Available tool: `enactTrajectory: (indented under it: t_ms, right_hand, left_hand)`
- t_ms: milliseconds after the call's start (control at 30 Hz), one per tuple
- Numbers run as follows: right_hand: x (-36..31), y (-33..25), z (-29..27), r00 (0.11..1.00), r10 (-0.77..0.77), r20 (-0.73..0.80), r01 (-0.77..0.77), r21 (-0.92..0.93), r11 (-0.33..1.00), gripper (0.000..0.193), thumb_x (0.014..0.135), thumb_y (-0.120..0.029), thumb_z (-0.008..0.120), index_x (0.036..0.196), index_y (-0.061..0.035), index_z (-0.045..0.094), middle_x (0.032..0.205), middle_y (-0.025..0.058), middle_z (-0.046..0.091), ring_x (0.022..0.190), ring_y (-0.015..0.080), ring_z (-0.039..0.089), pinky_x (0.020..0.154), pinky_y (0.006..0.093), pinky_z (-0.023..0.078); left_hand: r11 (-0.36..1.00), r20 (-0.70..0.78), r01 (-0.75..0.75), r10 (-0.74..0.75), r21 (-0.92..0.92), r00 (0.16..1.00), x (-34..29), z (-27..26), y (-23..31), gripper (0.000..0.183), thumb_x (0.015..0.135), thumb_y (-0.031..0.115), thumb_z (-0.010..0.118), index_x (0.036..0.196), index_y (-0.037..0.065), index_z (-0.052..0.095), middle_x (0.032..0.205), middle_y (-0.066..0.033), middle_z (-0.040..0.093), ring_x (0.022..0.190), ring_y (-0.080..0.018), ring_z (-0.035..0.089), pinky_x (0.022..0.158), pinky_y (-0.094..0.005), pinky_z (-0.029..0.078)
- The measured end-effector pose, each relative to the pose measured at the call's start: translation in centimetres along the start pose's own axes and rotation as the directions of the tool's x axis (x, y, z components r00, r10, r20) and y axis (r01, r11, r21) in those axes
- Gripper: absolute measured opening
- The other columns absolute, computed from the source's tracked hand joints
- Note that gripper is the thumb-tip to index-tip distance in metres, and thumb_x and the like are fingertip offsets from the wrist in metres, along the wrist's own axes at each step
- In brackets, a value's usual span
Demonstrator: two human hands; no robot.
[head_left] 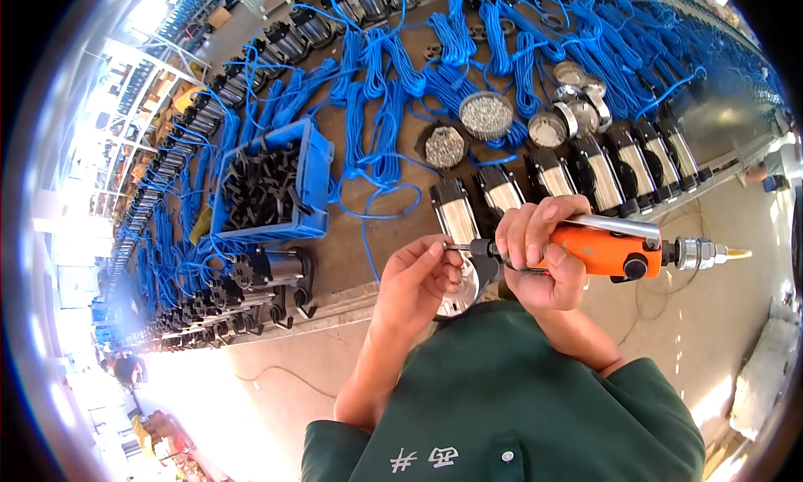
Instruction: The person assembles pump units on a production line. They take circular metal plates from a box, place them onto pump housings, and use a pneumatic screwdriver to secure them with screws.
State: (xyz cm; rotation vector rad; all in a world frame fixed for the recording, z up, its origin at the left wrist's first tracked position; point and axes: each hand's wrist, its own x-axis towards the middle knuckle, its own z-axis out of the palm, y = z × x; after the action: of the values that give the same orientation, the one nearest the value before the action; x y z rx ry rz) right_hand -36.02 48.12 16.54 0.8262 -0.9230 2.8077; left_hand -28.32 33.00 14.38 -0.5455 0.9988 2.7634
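My right hand (539,252) is wrapped round an orange air screwdriver (600,249) with a silver lever along its side. A metal hose fitting (696,254) sticks out at its right end. Its thin bit (460,247) points left, to the fingertips of my left hand (418,281). Thumb and forefinger of that hand are pinched at the bit's tip; anything small between them is hidden. Just beyond my hands, a silver and black motor (455,213) stands at the bench edge, partly covered by them.
More motors (595,177) line the near edge to the right. Two round containers of small metal parts (486,116) sit behind them, beside silver caps (548,129). A blue crate (316,181) holds black parts. Coiled blue cables (386,131) cover much of the bench.
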Motion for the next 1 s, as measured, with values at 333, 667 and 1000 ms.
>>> enactTrajectory:
  t_ms: [333,667,1000]
  right_hand:
    - [-5.4,-1.0,-1.1,0.993,0.101,0.065,-0.106,0.075,0.992,0.024,0.089,-0.016,0.061,0.103,-0.0053,0.045,0.073,0.0039,0.052,0.063,0.0159,0.052,0.065,0.0328,0.046]
    - [-8.0,-1.6,-1.1,0.986,0.167,0.018,-0.167,0.05,0.985,0.021,0.09,-0.018,0.056,0.102,-0.0072,0.044,0.071,-0.0004,0.048,0.058,0.013,0.048,0.058,0.0291,0.043]
    - [-10.0,0.9,-2.9,0.938,0.334,-0.094,-0.338,-0.03,0.941,0.029,0.077,0.0,0.052,0.105,-0.0024,0.043,0.067,0.0066,0.048,0.06,0.0171,0.048,0.058,0.0317,0.045]
  left_hand:
    - [0.987,-0.156,0.116,-0.133,-0.111,0.979,-4.0,-1.0,-3.4,0.019,0.096,0.018,0.053,0.104,0.002,0.059,0.085,-0.0089,0.066,0.068,-0.0153,0.062,0.057,-0.0213,0.049]
    - [0.994,-0.133,0.064,-0.075,-0.086,0.988,-6.5,-2.9,-7.2,0.022,0.097,0.016,0.051,0.109,-0.001,0.056,0.086,-0.0148,0.065,0.061,-0.0198,0.063,0.05,-0.0262,0.05]
    - [0.502,-0.046,0.037,0.005,0.864,0.999,-6.3,-4.1,-4.8,0.045,0.083,0.0,0.06,0.127,0.004,0.053,0.05,-0.0019,0.042,0.048,-0.0061,0.035,0.047,-0.0257,0.032]
